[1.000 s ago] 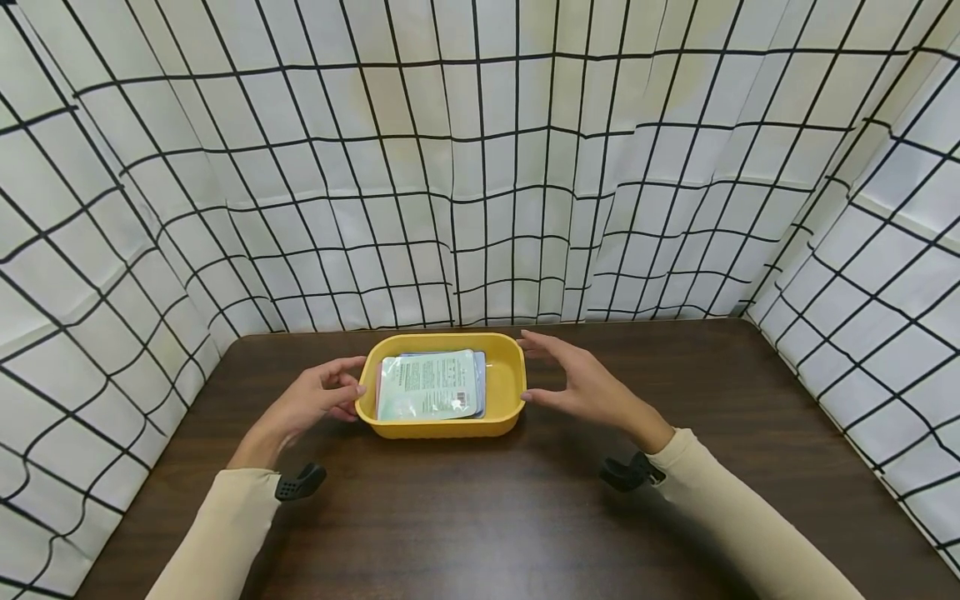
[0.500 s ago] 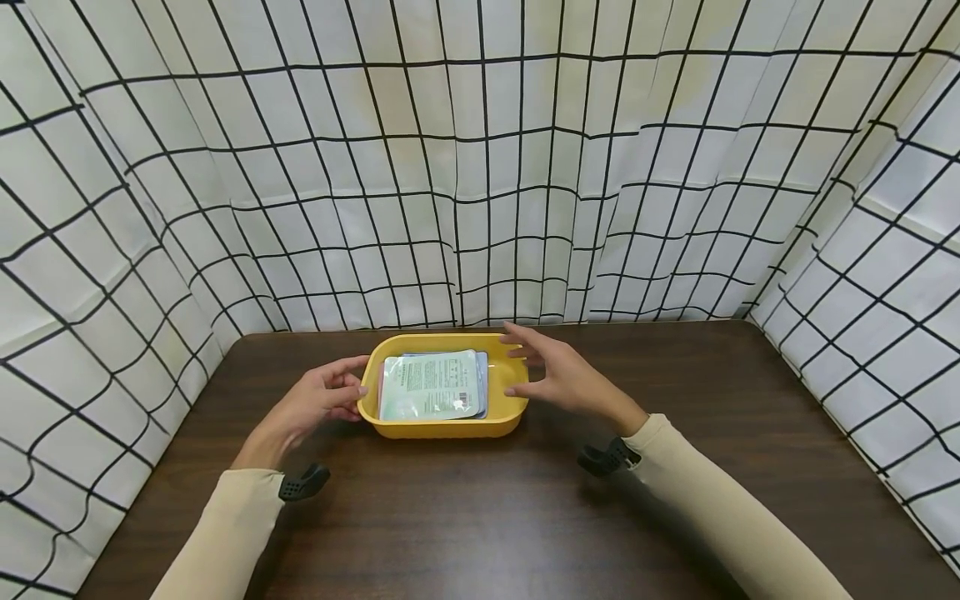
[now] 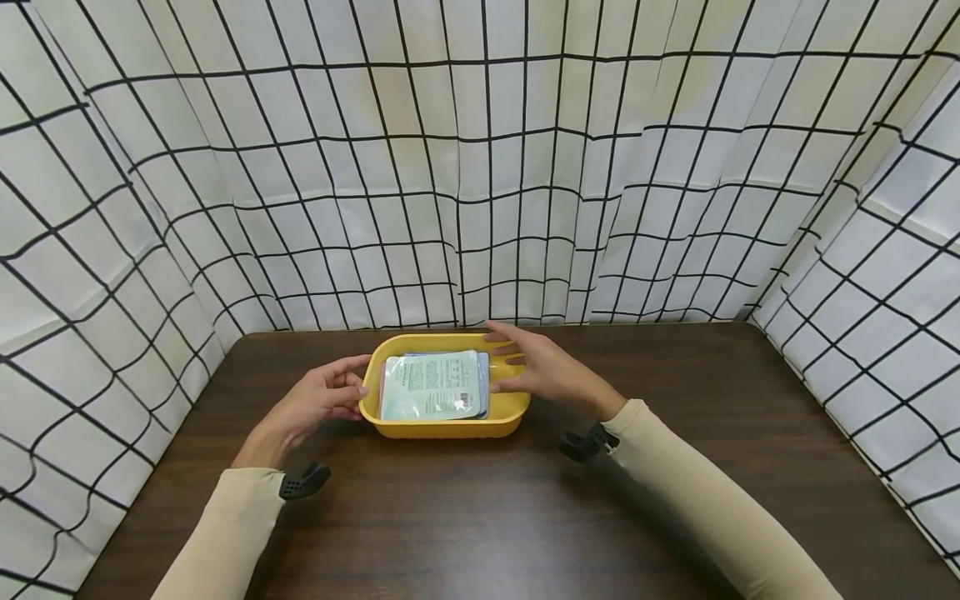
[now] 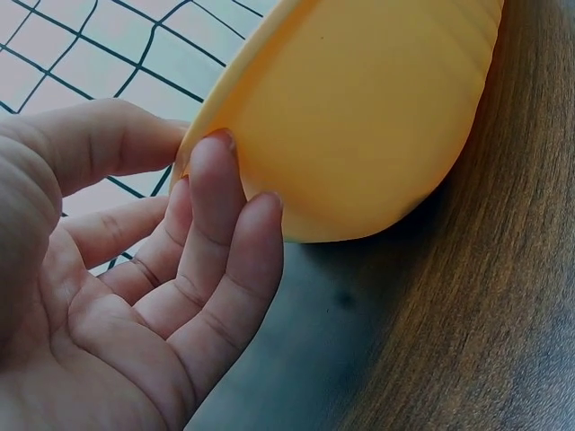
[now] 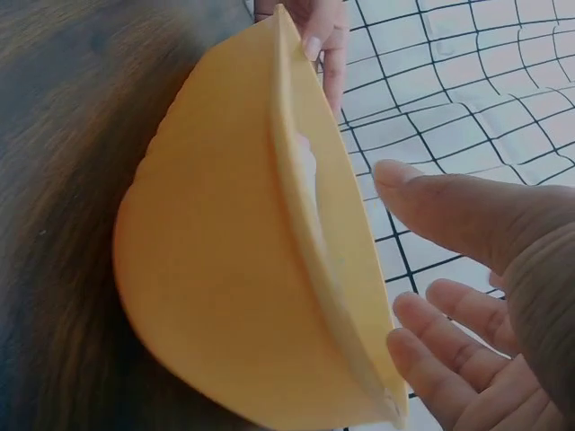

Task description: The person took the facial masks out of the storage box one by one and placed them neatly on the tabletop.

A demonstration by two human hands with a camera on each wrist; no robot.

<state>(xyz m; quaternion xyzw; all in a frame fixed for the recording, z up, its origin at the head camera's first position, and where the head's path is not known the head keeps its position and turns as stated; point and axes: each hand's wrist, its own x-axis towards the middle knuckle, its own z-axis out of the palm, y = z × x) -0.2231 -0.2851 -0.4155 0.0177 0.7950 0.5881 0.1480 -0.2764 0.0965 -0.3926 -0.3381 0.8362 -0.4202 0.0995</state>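
Note:
A yellow plastic basket (image 3: 450, 428) rests on the brown table. Inside it, towards the left, lie several flat sachets, with a pale green printed sachet (image 3: 431, 385) on top and blue and pink edges showing beneath. My left hand (image 3: 311, 404) pinches the basket's left rim, thumb (image 4: 117, 135) over the edge and fingers against the outer wall. Over the basket's right end hovers my right hand (image 3: 551, 371), its fingers spread and holding nothing. The right wrist view shows its thumb (image 5: 440, 202) and fingers apart from the rim.
The dark wooden table (image 3: 480, 517) extends in front of the basket and to both sides. White curtains (image 3: 517, 167) with a black grid stand behind and along the sides. A black wrist strap (image 3: 303, 482) sits on each forearm.
My right hand has let go of the basket's right rim and moved left over its right end. The left hand has kept its hold and the basket stays in place.

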